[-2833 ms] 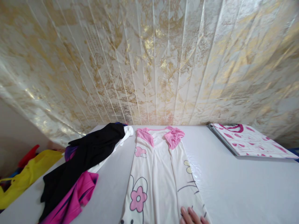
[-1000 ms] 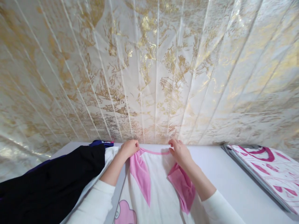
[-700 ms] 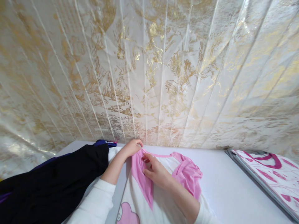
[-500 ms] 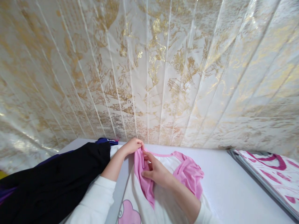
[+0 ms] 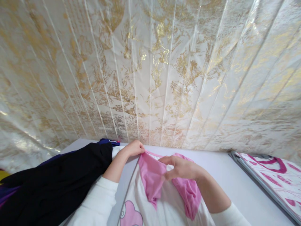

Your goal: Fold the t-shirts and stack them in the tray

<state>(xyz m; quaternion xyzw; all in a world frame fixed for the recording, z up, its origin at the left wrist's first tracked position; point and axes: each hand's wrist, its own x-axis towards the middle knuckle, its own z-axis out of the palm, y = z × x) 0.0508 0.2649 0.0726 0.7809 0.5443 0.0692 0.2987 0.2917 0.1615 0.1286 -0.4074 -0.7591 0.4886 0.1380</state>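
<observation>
As right hand (image 5: 183, 168) swung to 5 o'clock, pink sleeve (image 5: 150, 171) between hands spread wider | right-hand grip: can't tell | left hand (image 5: 135, 148), 7 o'clock: pinching white garment (image 5: 168, 202), 6 o'clock

The garment (image 5: 169, 204) lies on the table (image 5: 218, 175) straight before you, neckline (image 5: 153, 154) toward the far edge. Your left hand (image 5: 133, 149) is at its far left corner, your right hand (image 5: 181, 168) over its upper part. A clothes heap (image 5: 70, 175) lies to your left, a folded stack (image 5: 275, 175) to your right; a curtain (image 5: 150, 78) hangs behind.
</observation>
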